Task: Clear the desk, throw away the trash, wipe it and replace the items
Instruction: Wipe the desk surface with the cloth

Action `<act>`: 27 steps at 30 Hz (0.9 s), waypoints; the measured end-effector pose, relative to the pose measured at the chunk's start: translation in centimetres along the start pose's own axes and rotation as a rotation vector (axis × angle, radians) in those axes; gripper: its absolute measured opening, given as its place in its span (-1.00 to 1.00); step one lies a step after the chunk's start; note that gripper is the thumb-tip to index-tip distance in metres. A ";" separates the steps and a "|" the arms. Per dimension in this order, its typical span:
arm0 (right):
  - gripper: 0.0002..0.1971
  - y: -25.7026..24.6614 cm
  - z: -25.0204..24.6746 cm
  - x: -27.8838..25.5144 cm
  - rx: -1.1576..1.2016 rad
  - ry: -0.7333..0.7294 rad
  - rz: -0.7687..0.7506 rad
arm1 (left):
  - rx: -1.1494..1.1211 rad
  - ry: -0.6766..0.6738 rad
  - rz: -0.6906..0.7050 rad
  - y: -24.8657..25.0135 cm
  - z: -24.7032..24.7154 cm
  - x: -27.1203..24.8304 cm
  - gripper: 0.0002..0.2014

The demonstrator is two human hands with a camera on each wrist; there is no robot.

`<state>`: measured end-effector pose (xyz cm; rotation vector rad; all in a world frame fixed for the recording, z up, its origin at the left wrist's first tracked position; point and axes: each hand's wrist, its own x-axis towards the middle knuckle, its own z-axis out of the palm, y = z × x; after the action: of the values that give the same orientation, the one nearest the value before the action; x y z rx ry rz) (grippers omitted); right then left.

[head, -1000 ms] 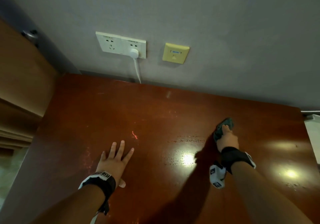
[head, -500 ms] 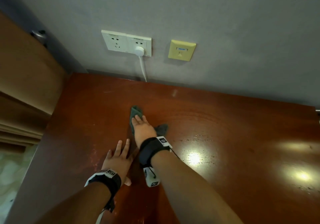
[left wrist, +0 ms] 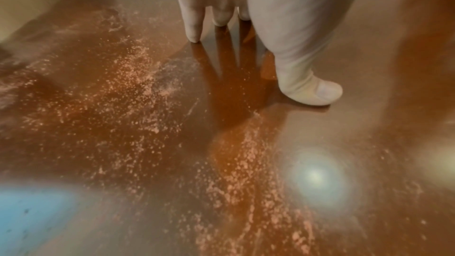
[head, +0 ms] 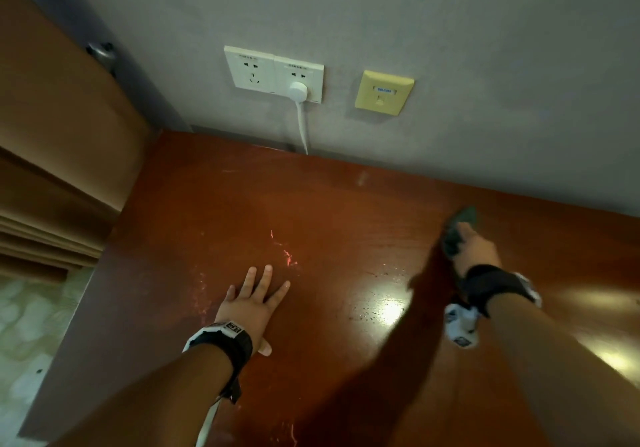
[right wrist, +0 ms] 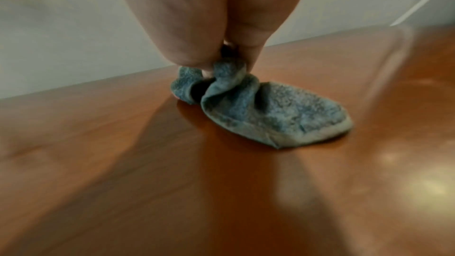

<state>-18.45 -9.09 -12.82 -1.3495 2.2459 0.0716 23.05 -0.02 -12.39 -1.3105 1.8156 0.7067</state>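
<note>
Head view: a glossy reddish-brown wooden worktop [head: 346,211] against a grey wall [head: 450,65]. The left hand [head: 254,304] lies flat on it, fingers spread, grip open. Toward the right, the right hand [head: 478,252] presses a bunched blue-grey terry cloth [right wrist: 270,108] onto the worktop, grip closed around it.

- Bare table [head: 346,211] is stretching between the left grip [head: 254,303] and the right grip [head: 476,252] with its cloth [head: 453,235].
- Wall [head: 485,65] and hanging cord [head: 302,124] are closing the far edge; a cabinet [head: 62,117] is bounding the left.
</note>
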 end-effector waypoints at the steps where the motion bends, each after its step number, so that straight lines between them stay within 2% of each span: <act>1: -0.39 1.7 -0.7 0.3 0.004 0.001 0.066 | -0.005 -0.002 0.002 0.0 0.0 0.1 0.24; 4: -0.30 2.7 -1.5 0.6 0.041 0.002 0.144 | -0.023 -0.001 0.012 -0.2 0.2 0.2 0.24; 6: -0.31 0.9 -1.7 0.4 0.055 -0.003 0.180 | -0.032 -0.001 0.016 -0.4 0.3 0.2 0.24; 8: -0.33 -1.7 -1.3 0.5 0.043 0.007 0.153 | -0.039 -0.007 0.019 -0.4 0.4 0.2 0.24; 14: -0.31 -15.0 3.1 0.7 -0.175 -0.075 -0.319 | -0.045 -0.002 0.011 -0.3 0.2 0.1 0.24; 20: -0.30 -26.4 10.7 -5.9 -0.257 -0.241 -0.698 | -0.054 -0.011 0.003 -0.3 0.0 0.0 0.23; 24: -0.23 -28.0 11.8 -7.1 -0.285 -0.350 -0.746 | -0.067 -0.010 0.004 -0.2 -0.1 -0.1 0.22; 27: -0.25 -25.2 9.9 -5.3 -0.194 -0.276 -0.734 | -0.057 0.016 -0.003 -0.3 0.2 0.1 0.24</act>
<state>8.57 -14.55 -13.68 -2.0438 1.4435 0.2041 23.34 0.05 -12.58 -1.3589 1.8177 0.7529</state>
